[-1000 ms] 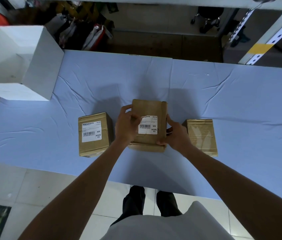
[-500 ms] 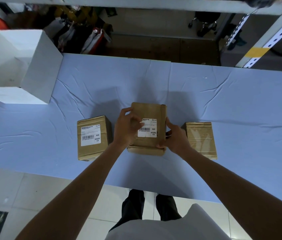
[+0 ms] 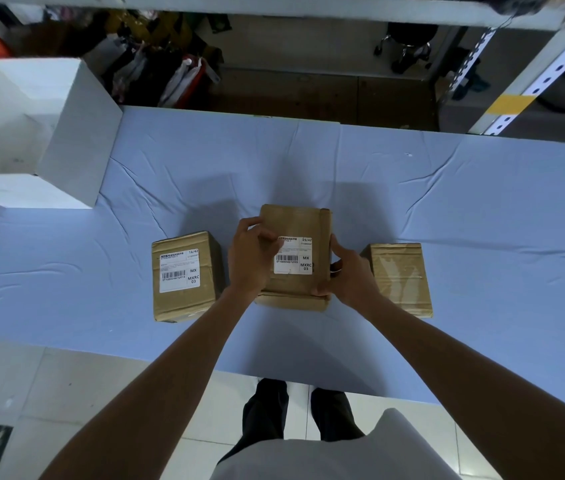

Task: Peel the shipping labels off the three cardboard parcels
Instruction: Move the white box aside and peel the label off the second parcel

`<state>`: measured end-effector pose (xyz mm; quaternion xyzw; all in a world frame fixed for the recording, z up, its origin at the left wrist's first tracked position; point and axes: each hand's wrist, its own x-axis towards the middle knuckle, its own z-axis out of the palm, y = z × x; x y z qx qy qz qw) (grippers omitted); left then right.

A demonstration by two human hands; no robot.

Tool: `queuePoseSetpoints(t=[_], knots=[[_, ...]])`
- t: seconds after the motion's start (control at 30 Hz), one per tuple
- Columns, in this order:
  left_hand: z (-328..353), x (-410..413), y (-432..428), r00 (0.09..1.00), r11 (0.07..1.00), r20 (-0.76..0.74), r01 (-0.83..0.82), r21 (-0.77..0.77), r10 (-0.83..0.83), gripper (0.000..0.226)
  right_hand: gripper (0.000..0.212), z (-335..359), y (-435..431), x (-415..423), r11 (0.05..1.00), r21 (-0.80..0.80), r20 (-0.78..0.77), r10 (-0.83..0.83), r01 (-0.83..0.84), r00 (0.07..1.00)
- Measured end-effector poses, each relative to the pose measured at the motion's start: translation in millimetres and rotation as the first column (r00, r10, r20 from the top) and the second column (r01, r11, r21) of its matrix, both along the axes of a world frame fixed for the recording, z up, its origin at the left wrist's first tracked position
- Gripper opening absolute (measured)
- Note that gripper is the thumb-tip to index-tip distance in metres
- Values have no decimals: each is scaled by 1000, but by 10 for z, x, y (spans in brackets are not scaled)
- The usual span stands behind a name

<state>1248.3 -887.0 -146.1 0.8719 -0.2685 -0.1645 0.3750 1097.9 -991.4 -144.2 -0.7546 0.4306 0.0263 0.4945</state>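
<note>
Three cardboard parcels sit in a row at frame centre on a creased pale-blue table cloth. The left hand pinches the upper-left corner of the middle parcel's label; the right hand grips the middle parcel. A white box stands upper left, cluttered bags behind, tiled floor below.

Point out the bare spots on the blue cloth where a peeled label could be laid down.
Widest: the blue cloth right of the label-free brown cardboard parcel. Also bare: the far strip behind the parcels, and the stretch between the big white box and the left labelled parcel. Crowded: the middle, where both hands work.
</note>
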Motion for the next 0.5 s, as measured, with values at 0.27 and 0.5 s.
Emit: queuePoseSetpoints(t=[0.27,0.5], knots=[[-12,-24,-14,1000,1000,21,12,19,-12,10,119,-7,-2,-3,1000,-17,-13,3,-4,1000],[-38,10,23,997,997,12,75,2,-75,8,121,16,7,-17,1000,-31,-37,-3,2,999]])
